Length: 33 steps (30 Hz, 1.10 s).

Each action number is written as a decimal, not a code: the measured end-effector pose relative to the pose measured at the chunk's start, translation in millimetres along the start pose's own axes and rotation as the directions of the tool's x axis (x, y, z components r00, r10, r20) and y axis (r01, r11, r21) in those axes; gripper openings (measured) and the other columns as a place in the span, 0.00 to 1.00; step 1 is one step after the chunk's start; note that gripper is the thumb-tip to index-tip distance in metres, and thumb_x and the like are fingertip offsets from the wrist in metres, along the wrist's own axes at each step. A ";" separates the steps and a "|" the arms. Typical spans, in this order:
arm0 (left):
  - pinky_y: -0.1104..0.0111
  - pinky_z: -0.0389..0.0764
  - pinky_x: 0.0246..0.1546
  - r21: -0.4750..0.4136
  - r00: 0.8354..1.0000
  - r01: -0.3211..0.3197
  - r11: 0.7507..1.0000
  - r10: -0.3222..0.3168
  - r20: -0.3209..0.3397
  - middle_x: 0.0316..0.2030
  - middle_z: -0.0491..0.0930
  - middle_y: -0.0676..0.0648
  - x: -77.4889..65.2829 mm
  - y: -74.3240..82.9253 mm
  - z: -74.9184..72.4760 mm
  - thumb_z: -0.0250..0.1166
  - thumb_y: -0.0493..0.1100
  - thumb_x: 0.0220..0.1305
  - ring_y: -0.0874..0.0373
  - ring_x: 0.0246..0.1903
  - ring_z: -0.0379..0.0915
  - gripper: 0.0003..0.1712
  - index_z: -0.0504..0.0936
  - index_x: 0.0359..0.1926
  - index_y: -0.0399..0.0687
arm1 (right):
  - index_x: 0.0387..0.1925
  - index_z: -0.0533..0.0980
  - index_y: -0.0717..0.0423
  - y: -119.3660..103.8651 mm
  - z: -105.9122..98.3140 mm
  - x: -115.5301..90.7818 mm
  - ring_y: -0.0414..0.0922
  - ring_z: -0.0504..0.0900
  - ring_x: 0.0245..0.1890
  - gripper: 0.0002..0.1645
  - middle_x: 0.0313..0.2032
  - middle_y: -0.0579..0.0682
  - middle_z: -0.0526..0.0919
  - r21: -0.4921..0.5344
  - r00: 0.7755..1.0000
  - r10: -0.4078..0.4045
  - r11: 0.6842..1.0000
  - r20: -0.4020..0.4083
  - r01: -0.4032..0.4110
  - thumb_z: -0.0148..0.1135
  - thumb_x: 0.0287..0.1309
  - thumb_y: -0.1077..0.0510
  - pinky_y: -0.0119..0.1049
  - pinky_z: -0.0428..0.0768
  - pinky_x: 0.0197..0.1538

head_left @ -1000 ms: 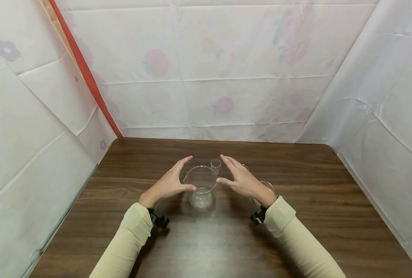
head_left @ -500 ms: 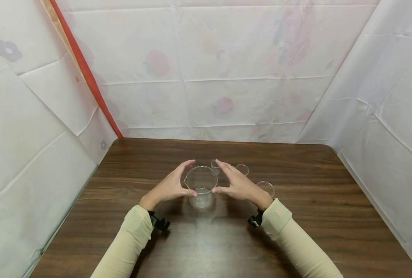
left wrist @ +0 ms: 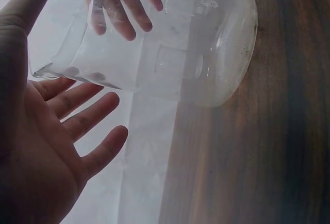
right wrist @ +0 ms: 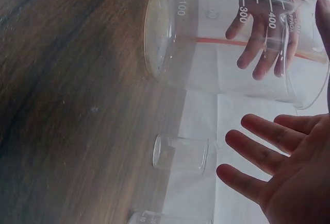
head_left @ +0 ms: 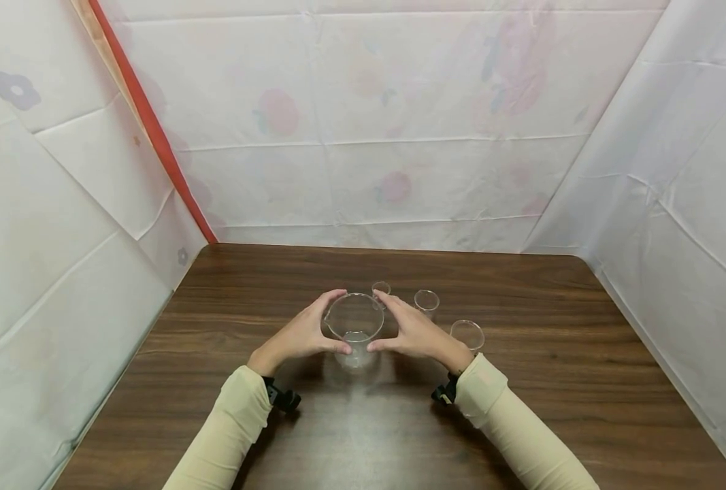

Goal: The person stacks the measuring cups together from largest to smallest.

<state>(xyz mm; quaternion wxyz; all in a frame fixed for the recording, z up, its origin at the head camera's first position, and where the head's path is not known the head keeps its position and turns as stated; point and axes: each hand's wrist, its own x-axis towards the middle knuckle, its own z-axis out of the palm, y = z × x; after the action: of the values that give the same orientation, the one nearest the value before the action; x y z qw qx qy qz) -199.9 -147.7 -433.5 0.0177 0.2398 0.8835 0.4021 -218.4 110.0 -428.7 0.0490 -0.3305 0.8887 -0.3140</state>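
Nearest me: bare wood of the table [head_left: 363,435], then my two sleeves with a camera on each wrist. My left hand [head_left: 301,332] and right hand [head_left: 418,332] flank the large glass beaker [head_left: 355,325], thumbs on the near side, fingers reaching round the far side. Both are open wide, fingers spread and only slightly bent; gripping nothing that I can see. Thumb contact with the glass: cannot tell.

Beaker stands upright on the wood between my palms, spout to my left; no liquid seen. Handling, estimated: stiff, light for its bulk, smooth enough to slip in dry fingers, brittle. Best hold: both palms flat to the wall below the rim, even pressure, thumbs in front. Avoid lifting by lip or spout, where chipping seems likeliest.

Beyond, three smaller glass vessels: right-hand vessel [head_left: 467,334] nearest, middle vessel [head_left: 426,301] next, smallest vessel [head_left: 381,289] just behind my right fingertips; knock risk there. Farthest: pale printed sheet [head_left: 363,184].
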 end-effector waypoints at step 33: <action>0.47 0.70 0.62 -0.098 1.000 -0.024 0.995 0.024 -0.003 0.61 0.75 0.43 -2.9 -4.2 4.2 0.79 0.53 0.45 0.46 0.62 0.70 0.53 0.62 0.68 0.41 | 0.69 0.60 0.61 -3.7 10.9 4.7 0.51 0.79 0.55 0.50 0.57 0.57 0.77 0.110 0.998 -0.059 0.992 -0.015 0.061 0.72 0.53 0.43 0.46 0.80 0.55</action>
<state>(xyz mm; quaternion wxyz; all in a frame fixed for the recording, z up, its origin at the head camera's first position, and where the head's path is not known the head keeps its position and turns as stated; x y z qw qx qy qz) -198.1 -148.4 -439.9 0.0239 0.2490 0.8597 0.4453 -216.8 99.2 -434.7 0.0524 -0.3519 0.8599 -0.3660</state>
